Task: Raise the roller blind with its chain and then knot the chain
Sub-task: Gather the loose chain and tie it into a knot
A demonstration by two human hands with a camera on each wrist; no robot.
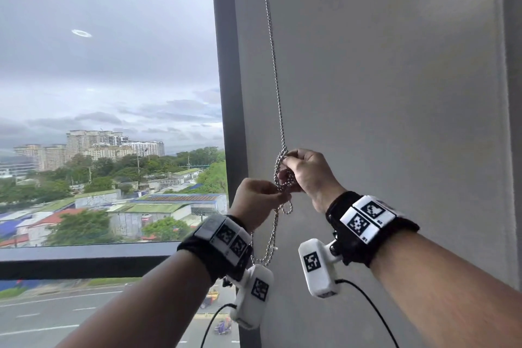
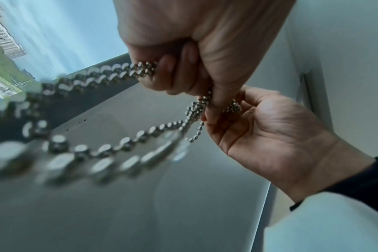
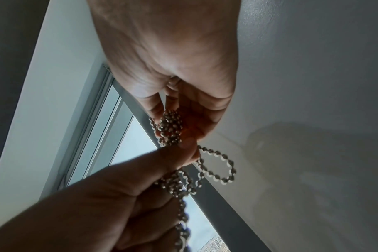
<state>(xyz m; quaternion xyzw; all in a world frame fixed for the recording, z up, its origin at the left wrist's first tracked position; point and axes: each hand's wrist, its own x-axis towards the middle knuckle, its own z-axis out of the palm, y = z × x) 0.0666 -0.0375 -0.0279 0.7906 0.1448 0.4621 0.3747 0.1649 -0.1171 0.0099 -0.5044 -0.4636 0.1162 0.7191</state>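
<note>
We see both hands up at the metal ball chain (image 1: pixel 275 70), which hangs down the grey wall (image 1: pixel 381 79) just right of the dark window frame (image 1: pixel 226 65), running from 12 o'clock to the middle of the head view.

Our left hand (image 1: pixel 255 202) sits at about 6 o'clock of centre, fingers curled, thumb and forefinger pinching the chain at a bunched tangle (image 1: pixel 284 182). Our right hand (image 1: pixel 309 171) is just beside it at 3 o'clock of the tangle, slightly higher, fingers curled round the same bunch of chain.

Below the left hand a small loop (image 1: pixel 287 207) pokes out, and the doubled chain drops on to a low bend (image 1: pixel 264 258) between the two wrist cameras.

In the left wrist view the left hand (image 2: pixel 201 51) has two strands running out of its fist toward 9 o'clock, blurred near the lens, and the right hand (image 2: pixel 268 133) at 4 o'clock holds a clump of beads (image 2: pixel 232 106) against its fingertips.

In the right wrist view the right hand (image 3: pixel 173 59) pinches the bead clump (image 3: pixel 171 129), the left hand (image 3: pixel 119 196) comes in from 7 o'clock with its thumb tip touching that clump, and a free loop (image 3: pixel 223 168) sticks out at 4 o'clock.

We cannot tell if the knot is tight. The blind itself: only a top rail (image 3: pixel 91 122) shows at the window head, with glass clear below.
</note>
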